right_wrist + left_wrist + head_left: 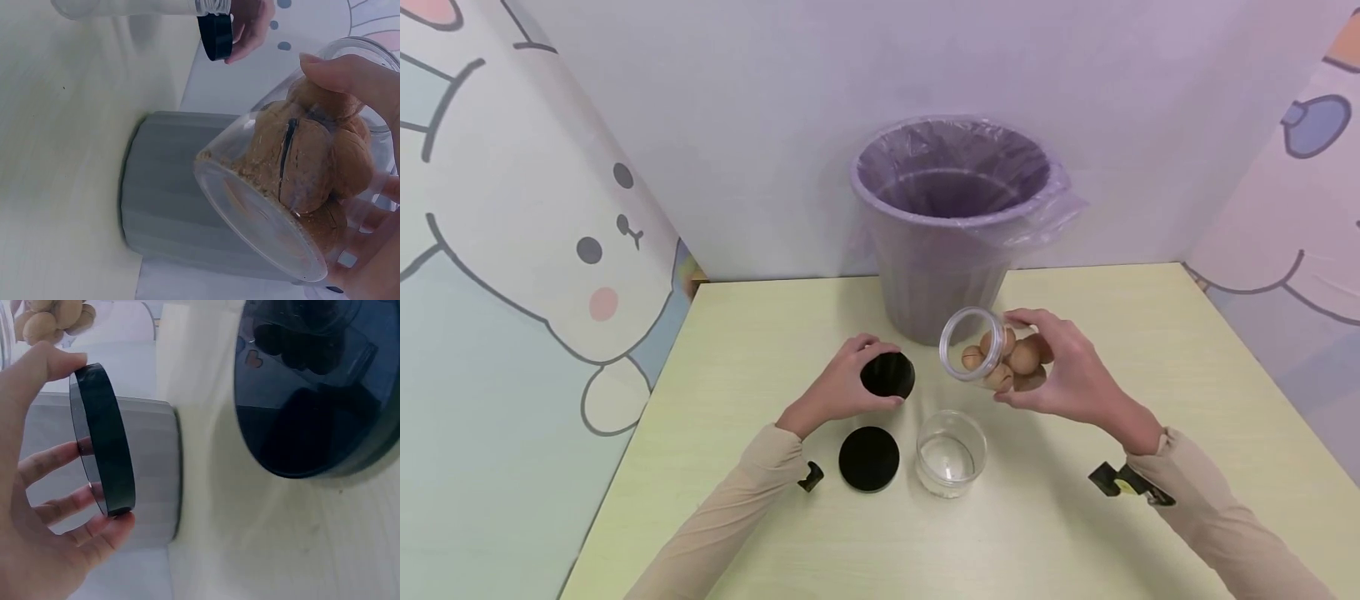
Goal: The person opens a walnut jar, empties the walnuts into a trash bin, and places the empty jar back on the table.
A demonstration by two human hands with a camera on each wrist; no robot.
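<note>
Pale green tabletop (760, 350) fills the lower frame, with cartoon-rabbit panels at the sides and a lined purple bin (951, 225) at upper centre. Just below the bin, right of centre, the right hand (1060, 375) has its fingers and thumb curled round a clear jar (992, 358) of walnuts (1022, 358), tipped on its side with the open mouth facing left. It looks like light, stiff plastic — smooth and likely a bit slippery, with loose nuts that would roll toward the mouth, so a wrap round the body near the base seems the safest hold.

Left of it, the left hand (842, 387) pinches a black lid (887, 375) by its rim — thin, rigid, light. Lower centre, a second black lid (868, 458) lies flat beside an empty clear jar (951, 454) standing upright.
</note>
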